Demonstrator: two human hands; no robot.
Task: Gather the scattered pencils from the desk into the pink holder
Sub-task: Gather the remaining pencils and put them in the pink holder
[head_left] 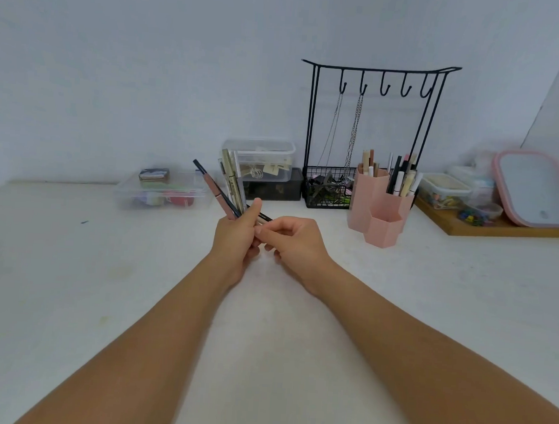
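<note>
- Your left hand [236,238] is up over the white desk [68,280], fingers wrapped round a bundle of pencils [228,188] that fans up and away to the left.
- In that fan: a thin dark one, a pink one and a few pale ones, tips all clear of the desk.
- Your right hand [294,242] sits just beside the left, fingers curled, fingertips pinching the lower end of a dark pencil where it pokes out of the bundle.
- So both hands are together on the same bunch, close in front of you.
- The pink holder [382,209] stands to the right of your hands, near but apart from them, on the desk.
- Its two taller hexagonal cups already carry upright pens and pencils; what the low front cup holds I cannot tell.
- Just behind the holder is a black wire rack [370,125] with hooks, two chains hanging from it.
- Left of that, clear plastic boxes [164,190] sit along the wall.
- Far right, a wooden tray [502,229] bears small containers and a pink-rimmed mirror [534,190].
</note>
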